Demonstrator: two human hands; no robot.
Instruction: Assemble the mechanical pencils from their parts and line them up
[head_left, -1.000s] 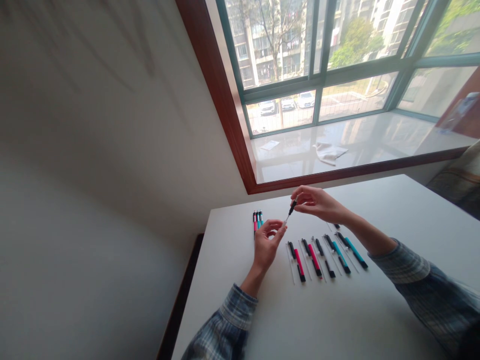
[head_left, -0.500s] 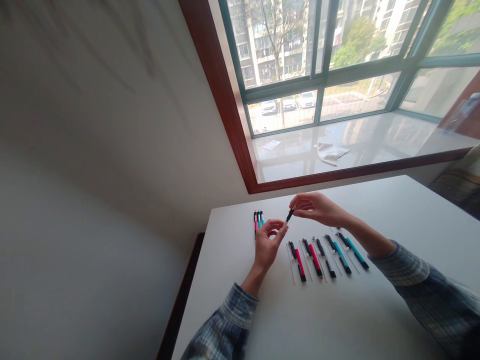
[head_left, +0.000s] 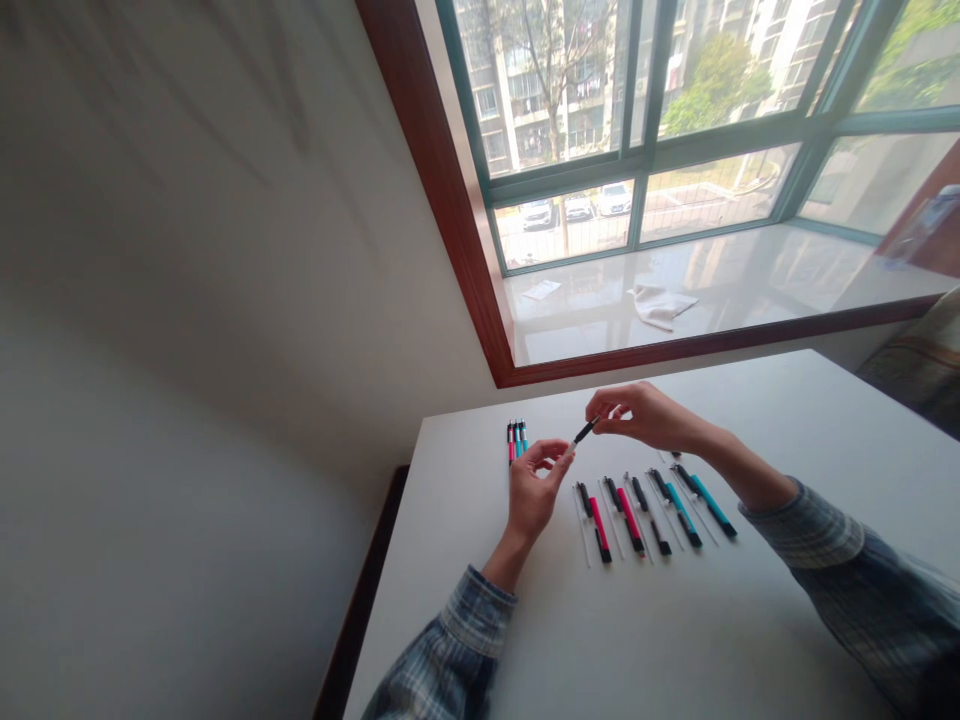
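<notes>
Above the white table, my left hand (head_left: 534,492) pinches the white end of a black pen section (head_left: 585,432), which points up and to the right. At its far end, my right hand (head_left: 637,415) closes thumb and fingers on the tip. Below my hands lies a row of pens taken apart: black front pieces, thin white refills (head_left: 583,530), and barrels such as a red barrel (head_left: 601,530), a black barrel (head_left: 660,535) and a blue barrel (head_left: 714,507). Behind my left hand, several whole pens (head_left: 517,437) lie side by side, partly covered by it.
The white table (head_left: 600,640) meets the wall (head_left: 225,450) at its left and back. Beyond it, a window sill (head_left: 577,320) holds a crumpled white cloth (head_left: 663,306) and a paper slip (head_left: 541,290). Some fabric (head_left: 919,360) shows at the right edge.
My right hand has shifted slightly right, and the pen section now leans more to the right. My left hand has stayed nearly still.
</notes>
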